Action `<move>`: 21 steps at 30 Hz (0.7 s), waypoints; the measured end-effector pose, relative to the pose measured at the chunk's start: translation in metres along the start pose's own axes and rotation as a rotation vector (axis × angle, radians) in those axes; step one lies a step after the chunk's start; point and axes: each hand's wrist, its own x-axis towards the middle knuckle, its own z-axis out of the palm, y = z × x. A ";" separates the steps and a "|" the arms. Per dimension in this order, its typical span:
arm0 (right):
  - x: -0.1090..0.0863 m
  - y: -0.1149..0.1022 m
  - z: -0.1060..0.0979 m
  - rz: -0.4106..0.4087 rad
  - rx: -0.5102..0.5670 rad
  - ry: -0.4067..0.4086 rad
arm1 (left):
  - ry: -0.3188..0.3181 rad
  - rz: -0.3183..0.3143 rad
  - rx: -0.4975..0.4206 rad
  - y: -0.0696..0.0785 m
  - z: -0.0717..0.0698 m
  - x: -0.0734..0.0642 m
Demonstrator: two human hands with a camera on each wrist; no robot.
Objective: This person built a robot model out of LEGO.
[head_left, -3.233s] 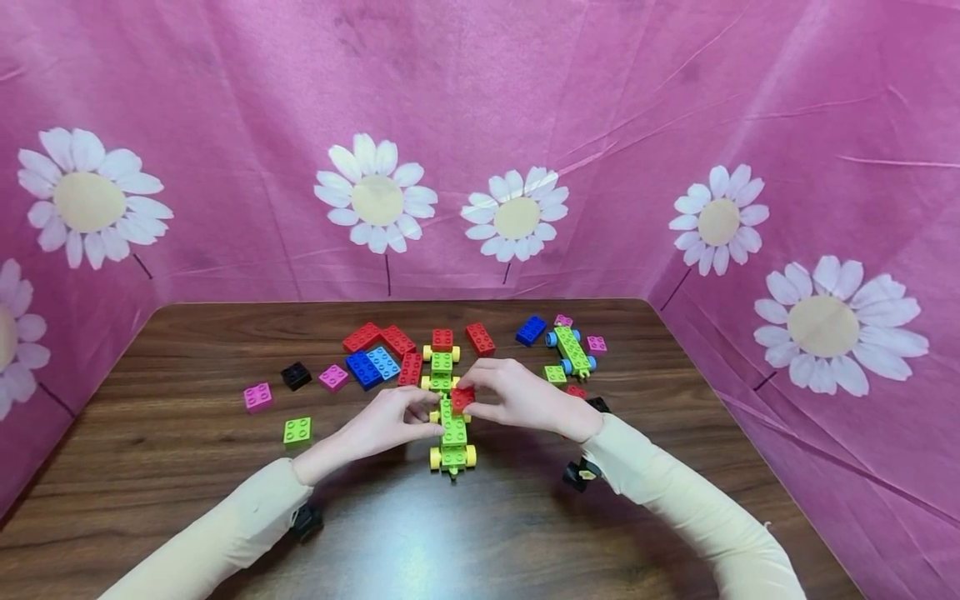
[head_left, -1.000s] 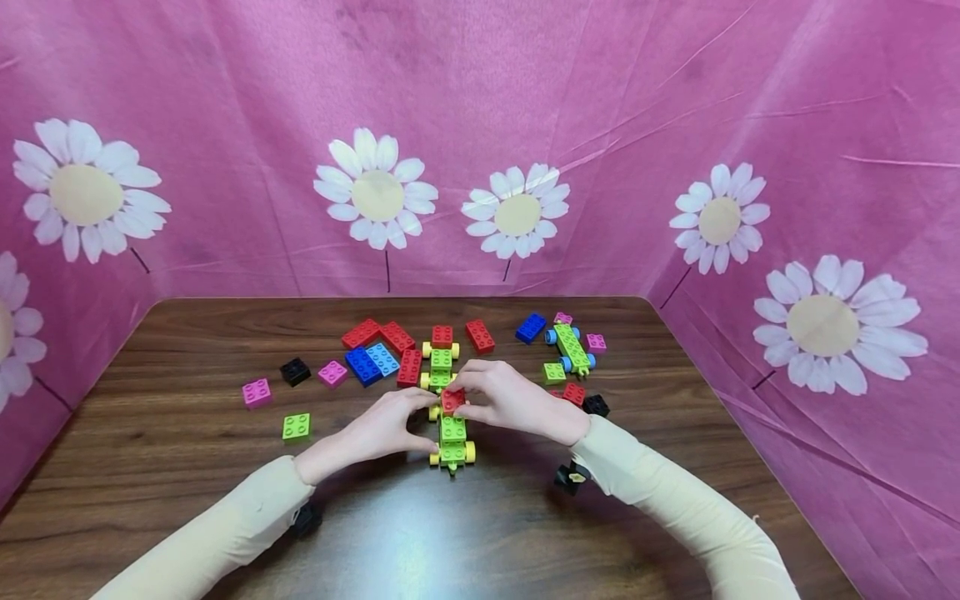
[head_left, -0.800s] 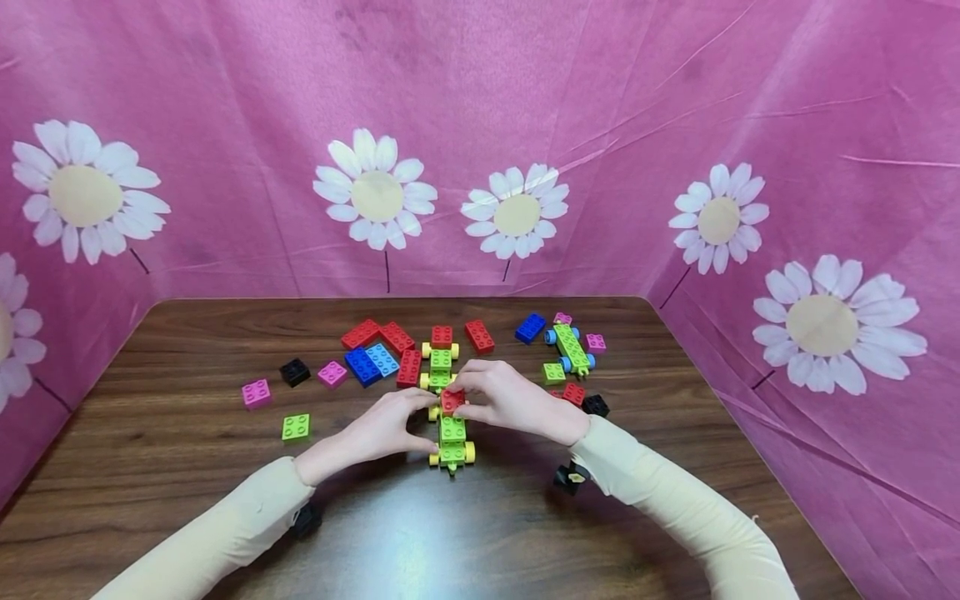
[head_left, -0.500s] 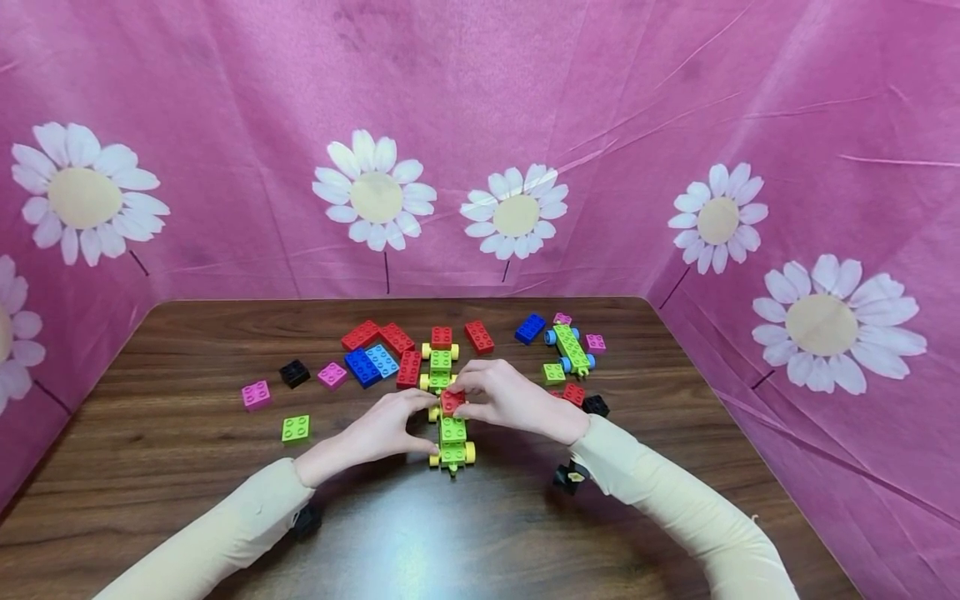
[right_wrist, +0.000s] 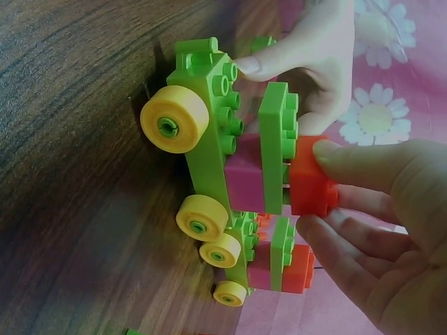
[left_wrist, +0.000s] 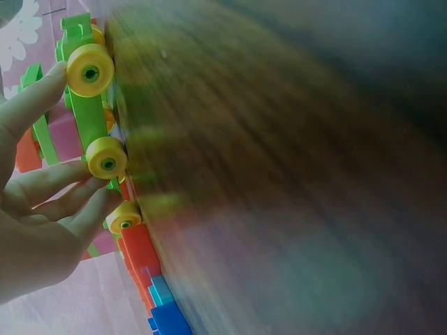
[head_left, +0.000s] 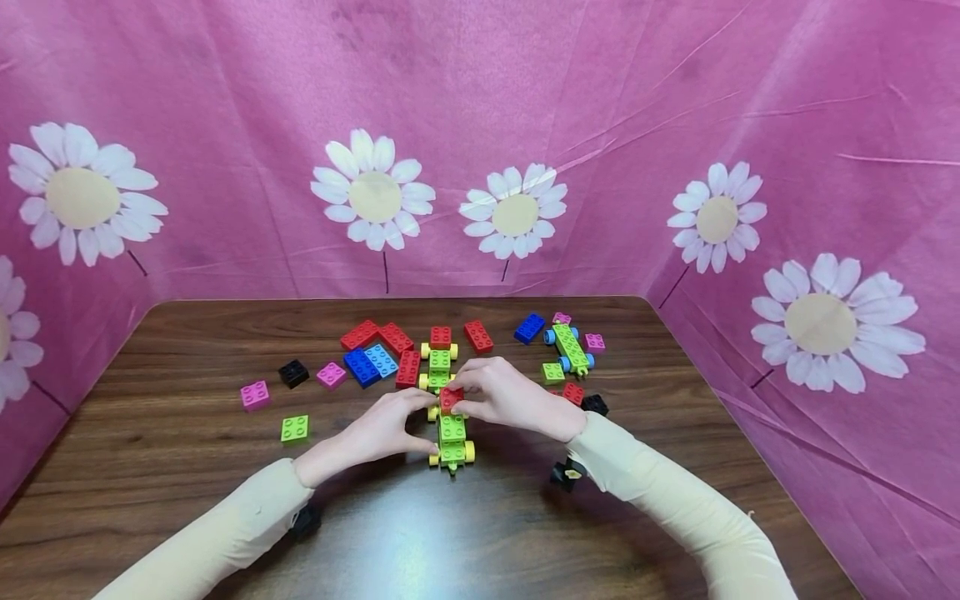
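Two lime green toy cars with yellow wheels stand in a line mid-table. My left hand (head_left: 378, 431) holds the nearer car (head_left: 453, 454) from its left side, thumb at the front wheel (left_wrist: 89, 71) and fingers by the rear wheel (left_wrist: 107, 158). On this car's base sits a pink brick (right_wrist: 246, 176) with a lime plate (right_wrist: 272, 150) over it. Between thumb and fingers, my right hand (head_left: 513, 398) pinches a red brick (right_wrist: 305, 176) on top of the plate's far end. The farther car (head_left: 440, 358) carries a similar pink, lime and red stack.
Red, blue and light blue bricks (head_left: 363, 367) lie left of the far car. Pink, black and lime bricks (head_left: 295, 428) are scattered farther left. On the right stands a lime wheeled base (head_left: 572, 348) with blue wheels, among small bricks. A blue brick (head_left: 529, 327) lies behind.
Since the oldest frame, my right hand has brought the red brick left and straight onto the plate. My left thumb has shifted toward the near wheel. The last second shows hardly any motion.
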 end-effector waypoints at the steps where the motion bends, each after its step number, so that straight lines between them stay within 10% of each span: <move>1: 0.000 0.000 0.000 0.006 0.001 -0.002 | 0.003 0.002 0.002 0.000 0.000 0.000; 21: 0.005 -0.001 0.000 0.088 0.027 -0.019 | -0.004 -0.032 -0.022 -0.001 0.001 0.002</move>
